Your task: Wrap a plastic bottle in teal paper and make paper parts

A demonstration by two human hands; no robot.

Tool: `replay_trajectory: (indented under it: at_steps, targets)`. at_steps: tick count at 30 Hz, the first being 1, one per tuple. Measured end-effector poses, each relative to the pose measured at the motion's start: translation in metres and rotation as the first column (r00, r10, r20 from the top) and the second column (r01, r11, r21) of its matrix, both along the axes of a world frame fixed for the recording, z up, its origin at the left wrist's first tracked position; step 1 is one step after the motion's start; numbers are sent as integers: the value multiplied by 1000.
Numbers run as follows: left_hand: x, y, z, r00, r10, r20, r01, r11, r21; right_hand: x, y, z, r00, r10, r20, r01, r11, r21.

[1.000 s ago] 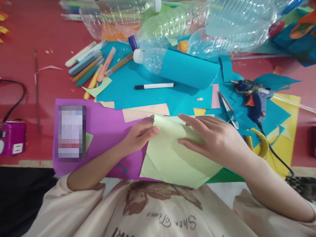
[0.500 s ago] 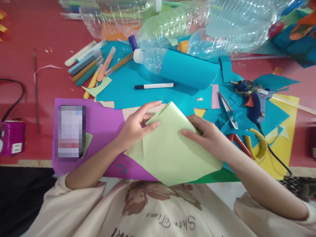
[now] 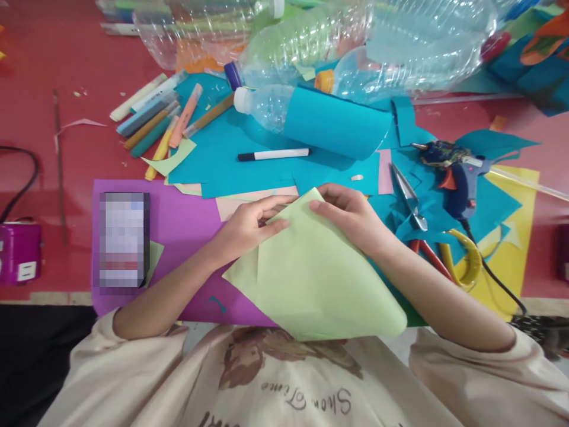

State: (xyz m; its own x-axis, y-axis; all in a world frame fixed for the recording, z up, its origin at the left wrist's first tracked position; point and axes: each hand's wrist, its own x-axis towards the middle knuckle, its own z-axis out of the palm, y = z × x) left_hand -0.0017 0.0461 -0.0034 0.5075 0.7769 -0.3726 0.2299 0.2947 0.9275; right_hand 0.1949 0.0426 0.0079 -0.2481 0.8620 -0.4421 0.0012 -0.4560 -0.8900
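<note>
While both forearms slant inward, the half-curled hands (thumbs in front) pinch the pale-green paper.

Parts of the left hand and the right hand are hidden behind the green paper. Left of the paper, the phone is blurred into blocks; farther left, a purple box is cut off, like some bottles beyond the paper.

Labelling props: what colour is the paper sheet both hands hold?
The paper sheet is pale green; head view.
</note>
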Motion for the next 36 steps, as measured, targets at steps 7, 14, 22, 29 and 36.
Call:
replay_trajectory:
  at_steps: [7,14,22,29,36]
  targets:
    - [-2,2,-2,998,-13,-62,17,998,66,2,-2,-5,994,-108,-16,108,994,-15]
    - [-3,4,-3,997,17,-78,-11,996,88,3,-4,-8,987,-160,29,159,987,14]
    - [-5,20,6,994,-26,-104,32,998,59,3,-3,-9,985,-153,84,146,986,76]
    - [-10,33,13,979,-113,-168,117,993,12,1,-6,-13,982,-183,53,176,977,119]
    - [-15,33,4,991,-113,-70,115,993,21,0,-7,-14,983,-173,55,166,980,111]
